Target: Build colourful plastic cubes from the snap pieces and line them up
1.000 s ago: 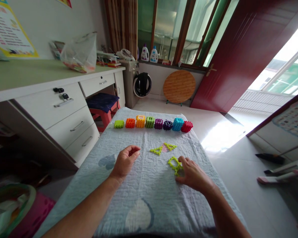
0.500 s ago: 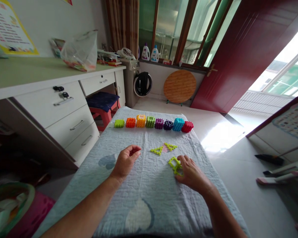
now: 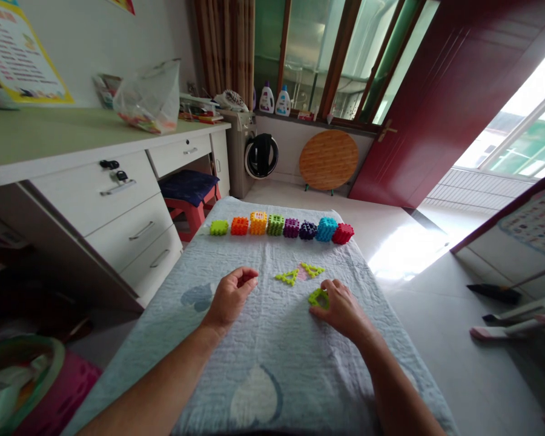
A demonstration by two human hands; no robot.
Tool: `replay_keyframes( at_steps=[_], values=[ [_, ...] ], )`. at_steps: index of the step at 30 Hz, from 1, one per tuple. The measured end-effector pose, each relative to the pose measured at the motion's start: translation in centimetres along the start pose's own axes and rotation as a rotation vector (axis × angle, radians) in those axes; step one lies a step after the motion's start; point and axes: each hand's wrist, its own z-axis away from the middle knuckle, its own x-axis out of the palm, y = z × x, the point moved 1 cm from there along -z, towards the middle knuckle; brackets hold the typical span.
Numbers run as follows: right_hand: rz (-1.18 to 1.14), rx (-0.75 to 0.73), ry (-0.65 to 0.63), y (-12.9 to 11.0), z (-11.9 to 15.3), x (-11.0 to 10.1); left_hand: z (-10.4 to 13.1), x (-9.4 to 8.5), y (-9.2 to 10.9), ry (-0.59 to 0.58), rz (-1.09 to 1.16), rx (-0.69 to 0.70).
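My right hand (image 3: pixel 340 307) is at the right side of the cloth, thumb and fingers closed on a yellow-green openwork building piece (image 3: pixel 317 297), which they partly cover. My left hand (image 3: pixel 229 297) hovers or rests left of the middle, fingers curled toward the thumb, with nothing visible in it. Between and beyond the hands lie two flat yellow-green triangular pieces, one on the left (image 3: pixel 287 278) and one on the right (image 3: pixel 312 269). Farther back stands a row of coloured block cubes, from a lime block (image 3: pixel 218 227) through a yellow cube (image 3: pixel 258 224) to a red cube (image 3: pixel 343 234).
A pale blue quilted cloth (image 3: pixel 200 357) covers the work surface. To the left stand a white drawer desk (image 3: pixel 118 206) and a stool with a dark seat (image 3: pixel 188 185). A pink basket (image 3: pixel 72 375) sits at lower left. Farther off are a washing machine (image 3: pixel 240 151) and a red door (image 3: pixel 418 103).
My right hand has shifted slightly left and its fingers have closed in over the yellow-green piece, covering more of it. My left hand has stayed nearly still.
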Motion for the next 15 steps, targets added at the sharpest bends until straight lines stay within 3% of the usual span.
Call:
replay_keyframes(
  at_steps=[4, 8, 11, 15],
  values=[
    [-0.021, -0.066, 0.013, -0.9, -0.2, -0.4, 0.1, 0.2, -0.2, -0.016, 0.009, 0.005],
    [-0.093, -0.336, 0.011, -5.0, -1.1, -0.9, 0.0, 0.0, -0.2, -0.007, 0.016, 0.011],
    [-0.055, -0.501, -0.031, -8.7, -2.1, -0.1, -0.2, -0.4, 0.1, 0.016, -0.014, 0.037],
    [-0.038, -0.522, -0.1, -10.7, -3.0, 1.8, -0.4, -1.1, 0.4, -0.01, -0.169, 0.096]
  ],
)
